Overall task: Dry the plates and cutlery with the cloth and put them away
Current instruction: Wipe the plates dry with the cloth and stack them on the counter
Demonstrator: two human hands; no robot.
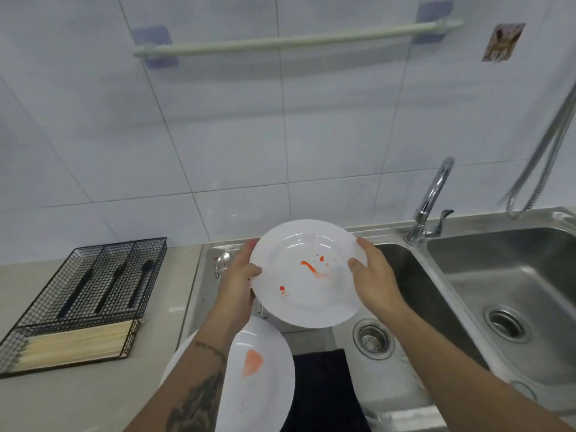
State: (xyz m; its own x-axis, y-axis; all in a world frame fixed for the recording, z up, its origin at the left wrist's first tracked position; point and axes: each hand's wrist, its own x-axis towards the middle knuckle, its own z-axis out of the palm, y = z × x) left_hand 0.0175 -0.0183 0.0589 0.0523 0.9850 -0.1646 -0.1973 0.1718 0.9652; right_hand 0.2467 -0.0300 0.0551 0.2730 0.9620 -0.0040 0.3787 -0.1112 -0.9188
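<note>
— Dark cloth (pixel 321 385) lies nearest, draped over the sink's (pixel 442 397) front edge, with a second plate (pixel 258 378) just left of it.

— And the held plate (pixel 307 272)?

— Beyond, above the basin, tilted face-up. Left hand (pixel 238 275) and right hand (pixel 372 275) both grip its opposite rims, thumbs on top. The cloth sits below, nearer the right forearm.

— Storage?

— Wire cutlery basket (pixel 90 294), far left.

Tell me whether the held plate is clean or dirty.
Dirty. The plate, held by both hands at its rim, shows red-orange smears and specks across its middle.
</note>
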